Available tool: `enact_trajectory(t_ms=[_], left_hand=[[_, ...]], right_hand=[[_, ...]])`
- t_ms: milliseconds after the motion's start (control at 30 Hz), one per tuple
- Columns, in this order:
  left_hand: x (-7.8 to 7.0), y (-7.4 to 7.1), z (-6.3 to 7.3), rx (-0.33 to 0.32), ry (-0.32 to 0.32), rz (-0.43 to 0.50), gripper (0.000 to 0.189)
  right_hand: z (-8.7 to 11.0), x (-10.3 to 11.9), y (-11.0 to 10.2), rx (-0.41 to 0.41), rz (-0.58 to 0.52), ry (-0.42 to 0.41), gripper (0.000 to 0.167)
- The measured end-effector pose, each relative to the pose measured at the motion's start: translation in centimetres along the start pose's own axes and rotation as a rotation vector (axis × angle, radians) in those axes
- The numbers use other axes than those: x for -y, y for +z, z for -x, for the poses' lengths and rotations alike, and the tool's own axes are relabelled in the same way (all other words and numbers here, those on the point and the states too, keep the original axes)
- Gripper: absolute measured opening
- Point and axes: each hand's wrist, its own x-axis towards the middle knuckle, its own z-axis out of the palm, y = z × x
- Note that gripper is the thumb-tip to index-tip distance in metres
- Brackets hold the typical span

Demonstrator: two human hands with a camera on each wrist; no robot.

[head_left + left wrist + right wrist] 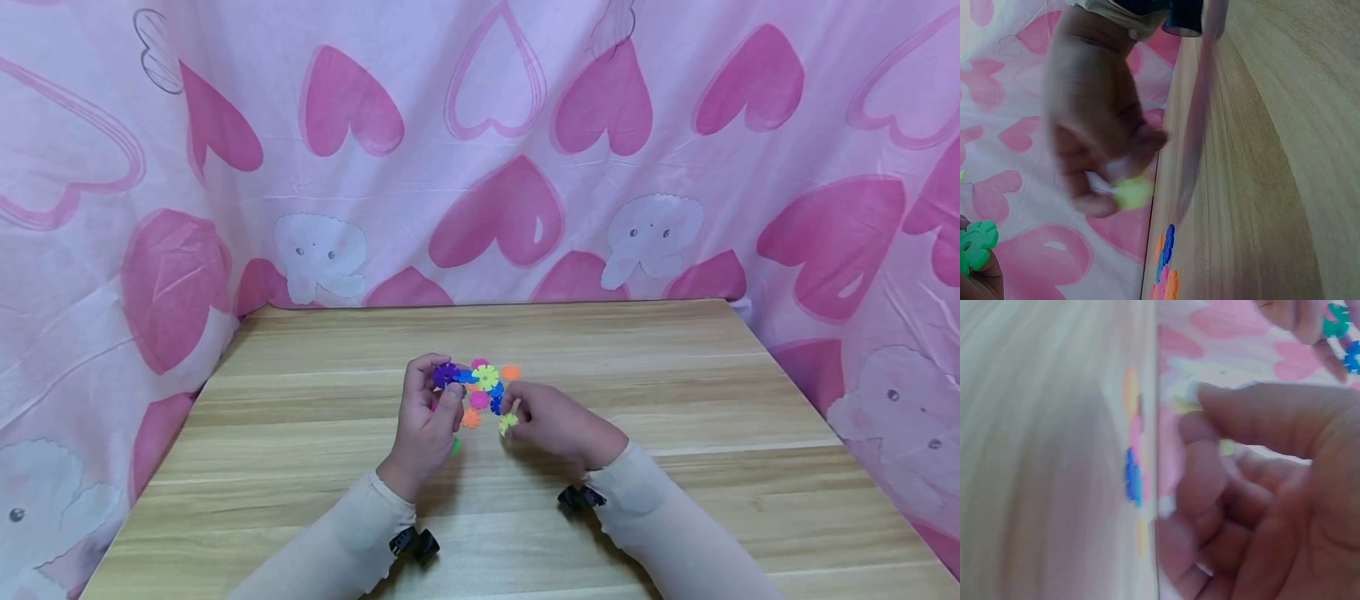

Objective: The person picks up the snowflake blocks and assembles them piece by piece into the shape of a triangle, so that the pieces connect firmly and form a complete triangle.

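Note:
My left hand (429,421) grips a group of joined plastic snowflake discs above the table. A purple disc (446,375) sits at its fingertips, with a blue disc (467,377) and a yellow disc (485,377) extending rightward. A green disc (979,244) shows at the same hand in the left wrist view. To the right, my right hand (558,423) pinches a single yellow-green disc (508,423) between thumb and forefinger. That disc is blurred in the left wrist view and partly covered by fingers in the right wrist view.
Several loose discs lie on the wooden table (675,517) between and beyond the hands, among them an orange disc (471,418), a pink disc (479,400) and a dark blue disc (497,404). A pink curtain (495,208) with hearts encloses the table's back and sides.

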Motion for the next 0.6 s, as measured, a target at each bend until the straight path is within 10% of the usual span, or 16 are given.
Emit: enact_trajectory(t_ms=[267,600], left_hand=[[-0.2,0.0,-0.1,0.006,-0.008,0.003,0.029],[-0.2,-0.2,-0.1,0.004,0.034,0.01,0.031]], right_hand=[[1.4,1.8,-1.6,-0.154,-0.432,-0.263,0.033],[2.2,2.5,-2.3,-0.099,-0.728,-0.307,0.038]])
